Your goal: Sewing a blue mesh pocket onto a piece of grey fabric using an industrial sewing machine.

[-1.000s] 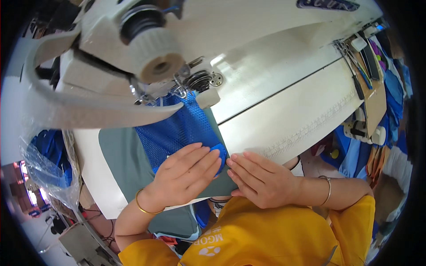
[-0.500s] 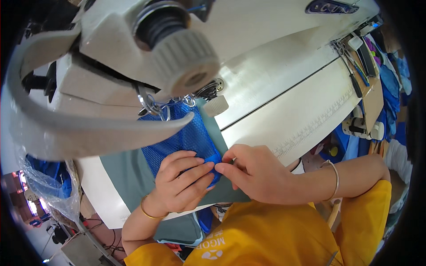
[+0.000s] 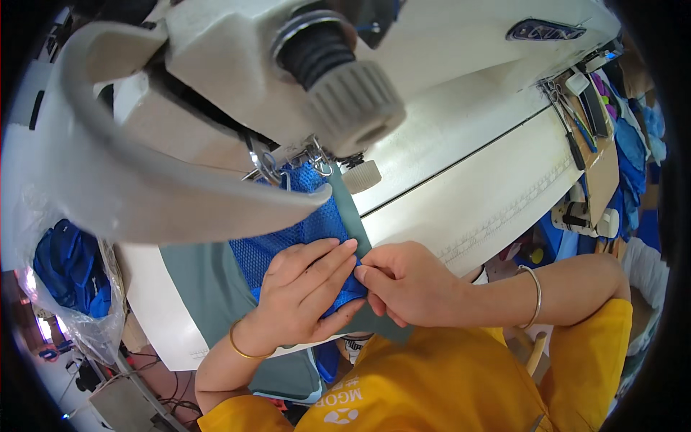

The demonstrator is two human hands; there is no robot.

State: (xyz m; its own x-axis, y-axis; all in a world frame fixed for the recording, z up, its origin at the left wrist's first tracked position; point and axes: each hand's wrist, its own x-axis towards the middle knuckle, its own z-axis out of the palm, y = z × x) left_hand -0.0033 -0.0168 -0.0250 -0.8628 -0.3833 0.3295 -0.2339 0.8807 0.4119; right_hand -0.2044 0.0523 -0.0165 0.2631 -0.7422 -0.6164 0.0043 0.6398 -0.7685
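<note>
A blue mesh fabric piece (image 3: 325,222) lies over a grey-green cloth (image 3: 198,277) on the sewing machine bed, its far end under the machine's needle area. My left hand (image 3: 306,288) rests on the mesh with its fingers stretched out, pressing it down near its right edge. Beside those fingertips, my right hand (image 3: 414,282) pinches the edge of the mesh between thumb and bent forefinger. Whether the grey-green cloth is also in that pinch, I cannot tell. The sewing machine head (image 3: 216,65) and its curved white lever (image 3: 180,198) hide part of the fabric.
Scissors (image 3: 554,93) and other hand tools lie at the table's far right, by a cardboard piece (image 3: 603,176). A ruler scale (image 3: 504,209) runs along the right table edge. At left hangs a clear plastic bag (image 3: 108,331) with blue fabric (image 3: 68,270).
My left hand has flattened and its fingertips have slid up along the mesh edge. The right hand keeps its pinch, slightly shifted. The view has shifted, moving the machine head rightward in the picture.
</note>
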